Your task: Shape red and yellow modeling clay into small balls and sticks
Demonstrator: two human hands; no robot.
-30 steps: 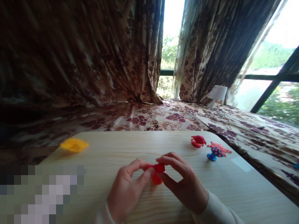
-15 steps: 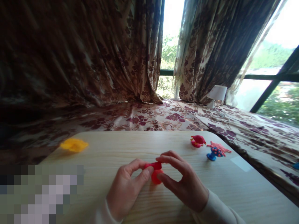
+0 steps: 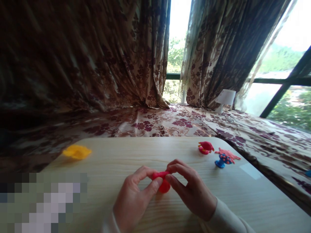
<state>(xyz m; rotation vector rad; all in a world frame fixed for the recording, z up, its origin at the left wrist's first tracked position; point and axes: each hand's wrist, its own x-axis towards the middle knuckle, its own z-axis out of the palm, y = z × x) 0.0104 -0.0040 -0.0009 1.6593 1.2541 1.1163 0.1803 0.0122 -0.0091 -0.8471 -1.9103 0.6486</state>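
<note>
Between my two hands is a small red strip of what looks like modelling clay (image 3: 160, 175). My left hand (image 3: 136, 197) pinches its left end between thumb and forefinger. On the other end, the thumb and fingers of my right hand (image 3: 190, 187) are closed. Just below the strip shows a rounded orange-red piece (image 3: 164, 187), partly covered by my fingers; whether it is joined to the strip I cannot tell. Both hands are low over the pale wooden table (image 3: 126, 147).
At the table's far right stand a crimson shape on a pink base (image 3: 206, 147) and a blue piece with pink dots (image 3: 223, 160), beside a flat pink piece (image 3: 229, 153). A yellow piece (image 3: 77, 151) lies far left. Behind are patterned cloth and a white lamp (image 3: 225, 97).
My right hand has closed its fingers and thumb onto the strip's right end; before, its thumb was lower, by the orange-red piece. My left hand has shifted slightly right.
</note>
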